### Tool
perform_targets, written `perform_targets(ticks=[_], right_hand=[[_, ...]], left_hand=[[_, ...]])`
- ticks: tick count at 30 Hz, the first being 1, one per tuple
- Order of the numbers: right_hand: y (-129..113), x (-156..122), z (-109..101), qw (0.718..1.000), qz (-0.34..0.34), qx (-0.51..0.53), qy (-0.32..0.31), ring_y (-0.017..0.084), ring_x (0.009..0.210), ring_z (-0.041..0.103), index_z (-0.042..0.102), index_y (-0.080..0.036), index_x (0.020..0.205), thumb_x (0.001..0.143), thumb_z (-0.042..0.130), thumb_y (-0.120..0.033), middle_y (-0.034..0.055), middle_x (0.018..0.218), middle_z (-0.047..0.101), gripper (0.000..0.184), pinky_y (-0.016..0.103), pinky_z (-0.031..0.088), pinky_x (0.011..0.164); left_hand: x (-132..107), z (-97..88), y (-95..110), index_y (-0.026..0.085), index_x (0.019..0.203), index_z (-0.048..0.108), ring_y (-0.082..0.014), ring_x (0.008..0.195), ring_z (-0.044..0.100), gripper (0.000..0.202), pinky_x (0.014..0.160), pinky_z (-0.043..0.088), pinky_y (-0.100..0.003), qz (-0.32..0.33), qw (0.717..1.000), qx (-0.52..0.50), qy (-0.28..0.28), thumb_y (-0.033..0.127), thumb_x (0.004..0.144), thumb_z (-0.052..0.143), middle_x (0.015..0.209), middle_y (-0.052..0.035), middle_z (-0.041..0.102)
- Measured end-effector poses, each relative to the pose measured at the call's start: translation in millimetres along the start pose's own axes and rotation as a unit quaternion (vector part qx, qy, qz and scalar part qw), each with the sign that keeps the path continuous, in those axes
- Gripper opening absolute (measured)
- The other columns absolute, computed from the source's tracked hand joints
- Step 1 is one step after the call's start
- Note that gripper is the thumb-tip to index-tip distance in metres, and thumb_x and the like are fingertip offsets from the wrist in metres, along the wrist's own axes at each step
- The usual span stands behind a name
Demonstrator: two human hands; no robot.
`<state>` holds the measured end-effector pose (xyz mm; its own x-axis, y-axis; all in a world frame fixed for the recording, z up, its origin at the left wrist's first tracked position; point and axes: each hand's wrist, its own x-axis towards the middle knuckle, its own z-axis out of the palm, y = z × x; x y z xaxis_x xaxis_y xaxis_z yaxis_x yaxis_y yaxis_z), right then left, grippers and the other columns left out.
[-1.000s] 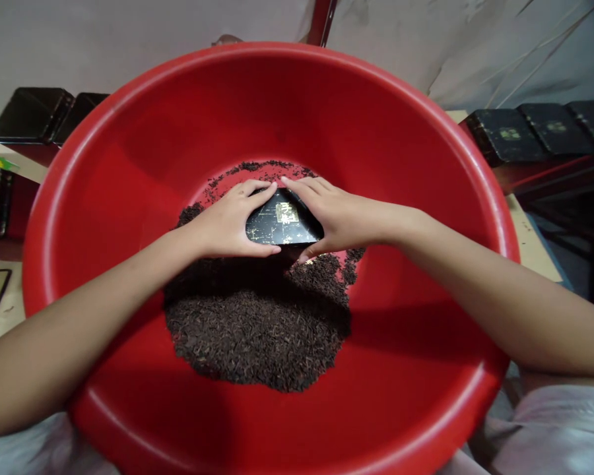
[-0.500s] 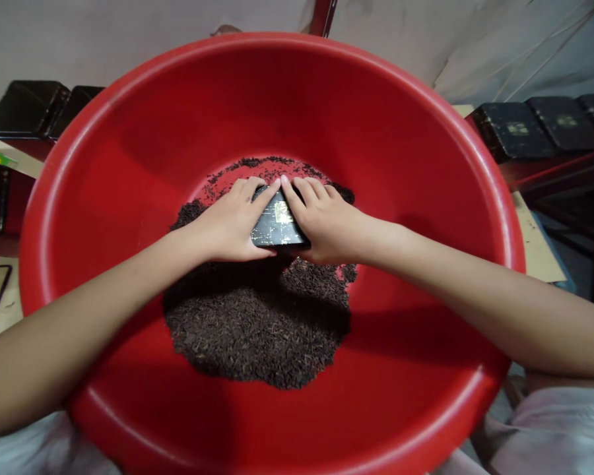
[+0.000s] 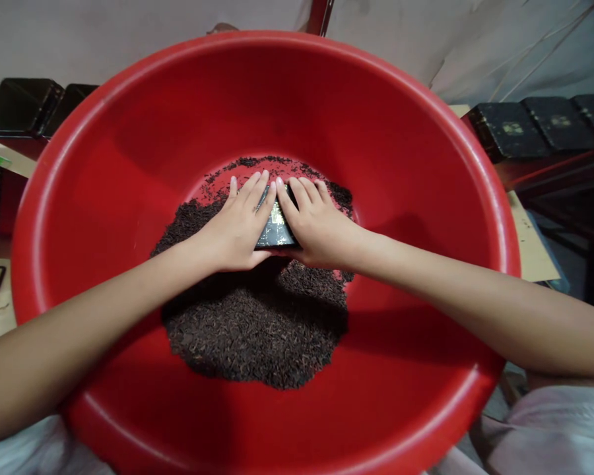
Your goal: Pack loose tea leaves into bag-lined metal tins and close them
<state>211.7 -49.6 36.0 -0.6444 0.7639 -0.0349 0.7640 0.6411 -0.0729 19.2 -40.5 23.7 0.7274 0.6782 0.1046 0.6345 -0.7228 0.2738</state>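
Right of the basin [image 3: 490,178] sit 3 black tins [image 3: 559,122].

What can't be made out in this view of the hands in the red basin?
Head view:
The black box: mostly covered by left hand and right hand; gold mark unreadable.
The basin floor: hidden under dark grains.
The boxes at right: labels too small.
Its near rim: cut off by bottom edge.

No legible txt, incl. tin [image 3: 276,225] label.
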Motion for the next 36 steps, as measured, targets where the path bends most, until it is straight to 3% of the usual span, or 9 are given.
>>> perform_targets(ticks=[8,14,18,20,22,24,28,32,36], right_hand=[[-2,-1,-3,0.999,0.033,0.023,-0.003,0.044,0.140,0.024,0.016,0.006,0.148,0.076,0.063,-0.048,0.0312,0.152,0.023,0.101,0.059,0.018,0.114],[-10,-5,2,0.998,0.049,0.025,0.006,0.042,0.146,0.013,0.017,0.008,0.147,0.080,0.060,-0.042,0.0309,0.156,0.013,0.094,0.060,0.013,0.116],[-5,-6,3,0.996,0.039,0.083,0.020,0.040,0.147,0.009,0.018,0.006,0.148,0.079,0.060,-0.049,0.0283,0.157,0.012,0.098,0.060,0.006,0.117],[4,-3,1,0.984,0.028,0.171,0.047,0.035,0.147,0.015,0.024,-0.001,0.149,0.081,0.052,-0.061,0.0232,0.157,0.019,0.095,0.057,0.011,0.118],[13,3,0,0.952,0.072,0.282,0.098,0.029,0.143,0.028,0.032,-0.009,0.146,0.086,0.042,-0.064,0.0177,0.154,0.031,0.083,0.051,0.024,0.116],[19,12,0,0.901,0.168,0.380,0.126,0.025,0.134,0.043,0.042,-0.012,0.139,0.089,0.040,-0.057,0.0151,0.146,0.044,0.067,0.044,0.037,0.109],[20,25,9,0.794,0.298,0.515,0.126,0.021,0.100,0.062,0.061,-0.015,0.110,0.089,0.046,-0.047,0.0112,0.114,0.066,0.041,0.035,0.049,0.086],[12,24,13,0.699,0.353,0.605,0.145,0.013,0.064,0.053,0.055,-0.018,0.075,0.083,0.054,-0.059,0.0029,0.071,0.058,0.041,0.027,0.044,0.061],[9,23,7,0.660,0.362,0.648,0.115,0.009,0.052,0.040,0.045,-0.020,0.065,0.075,0.063,-0.065,-0.0032,0.058,0.042,0.049,0.025,0.033,0.050]], left_hand=[[3,2.8,-6,0.009,0.150,0.015,-0.0462,0.138,0.025,0.102,0.112,0.015,-0.069,0.018,0.999,-0.021,0.018,0.040,0.070,0.071,0.148,-0.0267,0.028],[-1,7.5,-9,0.015,0.151,0.018,-0.0461,0.137,0.024,0.096,0.110,0.022,-0.068,0.026,0.998,-0.041,0.036,0.039,0.074,0.070,0.147,-0.0237,0.028],[-1,4.5,-8,0.019,0.147,0.030,-0.0456,0.140,0.020,0.102,0.114,0.018,-0.066,0.005,0.992,-0.124,0.037,0.063,0.065,0.074,0.150,-0.0215,0.028],[2,4.5,-6,0.022,0.143,0.036,-0.0408,0.141,0.023,0.098,0.116,0.018,-0.061,-0.048,0.977,-0.191,0.087,0.076,0.066,0.065,0.149,-0.0182,0.032],[5,6.9,-3,0.022,0.139,0.039,-0.0350,0.141,0.029,0.087,0.118,0.021,-0.056,-0.141,0.938,-0.269,0.168,0.079,0.074,0.052,0.147,-0.0163,0.036],[9,11.0,-2,0.020,0.135,0.044,-0.0323,0.136,0.039,0.079,0.115,0.030,-0.052,-0.241,0.872,-0.369,0.214,0.077,0.079,0.047,0.142,-0.0163,0.045],[15,19.5,-7,0.018,0.108,0.062,-0.0328,0.108,0.064,0.066,0.091,0.054,-0.047,-0.314,0.749,-0.570,0.122,0.076,0.079,0.046,0.107,-0.0152,0.069],[17,24.3,-10,0.018,0.097,0.066,-0.0297,0.092,0.069,0.058,0.080,0.057,-0.043,-0.337,0.694,-0.625,0.118,0.071,0.081,0.050,0.088,-0.0123,0.072],[18,25.0,-7,0.018,0.096,0.065,-0.0276,0.086,0.069,0.054,0.077,0.057,-0.040,-0.362,0.682,-0.615,0.163,0.068,0.079,0.056,0.086,-0.0104,0.072]])
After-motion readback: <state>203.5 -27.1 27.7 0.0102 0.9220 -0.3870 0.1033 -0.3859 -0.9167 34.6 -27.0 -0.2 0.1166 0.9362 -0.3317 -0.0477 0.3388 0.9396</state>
